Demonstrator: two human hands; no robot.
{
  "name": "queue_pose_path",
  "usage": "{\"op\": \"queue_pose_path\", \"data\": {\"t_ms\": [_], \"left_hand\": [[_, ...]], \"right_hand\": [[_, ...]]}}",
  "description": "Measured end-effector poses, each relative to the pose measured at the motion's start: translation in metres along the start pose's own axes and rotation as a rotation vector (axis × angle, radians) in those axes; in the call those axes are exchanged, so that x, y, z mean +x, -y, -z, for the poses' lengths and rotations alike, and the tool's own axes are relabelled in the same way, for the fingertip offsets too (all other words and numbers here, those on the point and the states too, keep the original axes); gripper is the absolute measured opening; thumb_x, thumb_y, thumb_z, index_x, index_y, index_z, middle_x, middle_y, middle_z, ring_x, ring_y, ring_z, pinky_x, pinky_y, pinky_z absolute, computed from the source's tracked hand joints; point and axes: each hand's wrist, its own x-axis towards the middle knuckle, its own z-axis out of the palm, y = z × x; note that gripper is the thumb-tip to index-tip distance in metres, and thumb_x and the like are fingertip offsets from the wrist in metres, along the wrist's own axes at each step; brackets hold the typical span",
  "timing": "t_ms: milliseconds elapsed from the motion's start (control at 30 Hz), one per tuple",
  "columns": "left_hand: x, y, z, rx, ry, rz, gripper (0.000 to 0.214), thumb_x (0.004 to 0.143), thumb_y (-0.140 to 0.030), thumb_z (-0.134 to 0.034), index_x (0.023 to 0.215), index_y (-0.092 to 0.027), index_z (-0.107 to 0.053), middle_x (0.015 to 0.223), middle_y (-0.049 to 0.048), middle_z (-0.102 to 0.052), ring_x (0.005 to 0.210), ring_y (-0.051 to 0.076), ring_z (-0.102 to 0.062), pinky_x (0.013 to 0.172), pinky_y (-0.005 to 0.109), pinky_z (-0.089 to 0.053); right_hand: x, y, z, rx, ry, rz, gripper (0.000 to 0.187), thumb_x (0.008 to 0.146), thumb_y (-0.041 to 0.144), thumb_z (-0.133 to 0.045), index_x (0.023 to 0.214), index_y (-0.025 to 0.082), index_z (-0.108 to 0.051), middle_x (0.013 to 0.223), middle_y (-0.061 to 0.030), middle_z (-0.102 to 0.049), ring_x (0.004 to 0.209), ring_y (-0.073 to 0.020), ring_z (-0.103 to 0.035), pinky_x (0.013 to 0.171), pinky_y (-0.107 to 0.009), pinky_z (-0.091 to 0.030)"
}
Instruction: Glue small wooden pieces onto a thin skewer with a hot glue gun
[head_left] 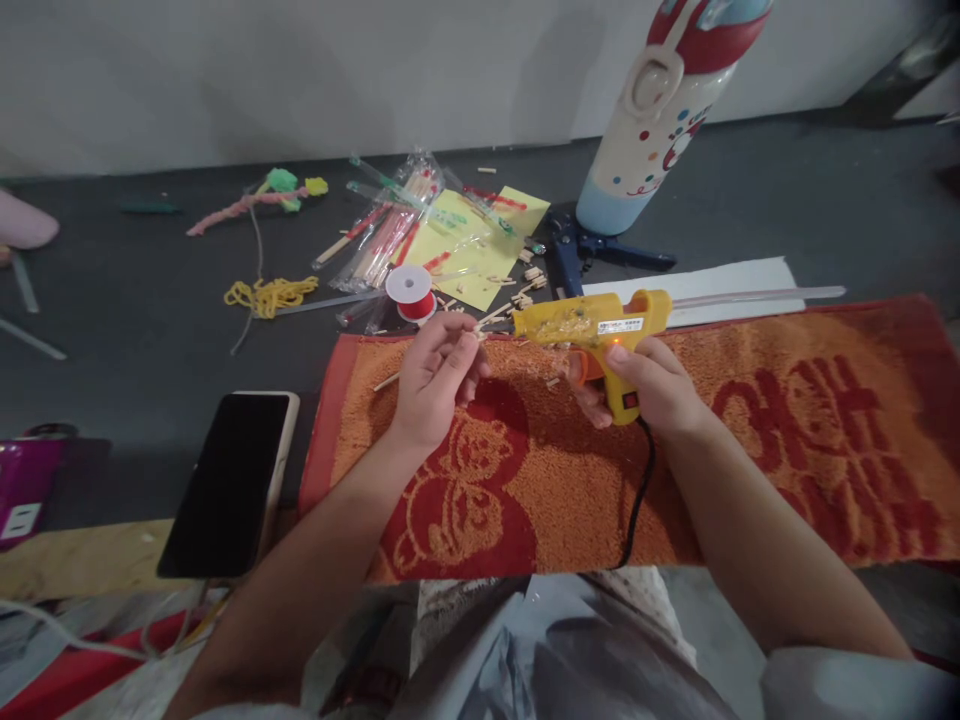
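My right hand (651,388) grips a yellow hot glue gun (592,322) by its handle, with a finger on the orange trigger. The gun's nozzle points left, toward my left hand (435,375). A clear glue stick (757,296) sticks out of the gun's back. My left hand pinches a small wooden stick piece (477,331) between thumb and fingertips, right at the nozzle tip. Both hands hover over an orange and red towel (750,450) with a bear pattern. The gun's black cord (639,490) runs down across the towel.
A black phone (225,485) lies left of the towel. Behind it are a red thread spool (411,292), packets of sticks (390,235) on yellow paper (480,240), yellow yarn (270,294), blue pliers (577,250), and a tall patterned bottle (660,110).
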Motion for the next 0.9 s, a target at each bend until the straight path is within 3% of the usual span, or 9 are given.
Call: {"op": "queue_pose_path", "data": {"t_ms": [900], "left_hand": [[-0.0007,-0.002,0.0013,0.028,0.017,-0.007,0.029,0.081,-0.047,-0.067,0.09,-0.021,-0.057,0.059,-0.0051,-0.06,0.04,0.004,-0.048,0.032,0.012,-0.033]], "right_hand": [[-0.0016,-0.0015,0.0019,-0.038,0.003,-0.018,0.043,0.076,0.062,-0.063,0.067,0.02,-0.061,0.054,0.0011,-0.053,0.038,-0.0086,-0.05,0.035,-0.025,-0.033]]}}
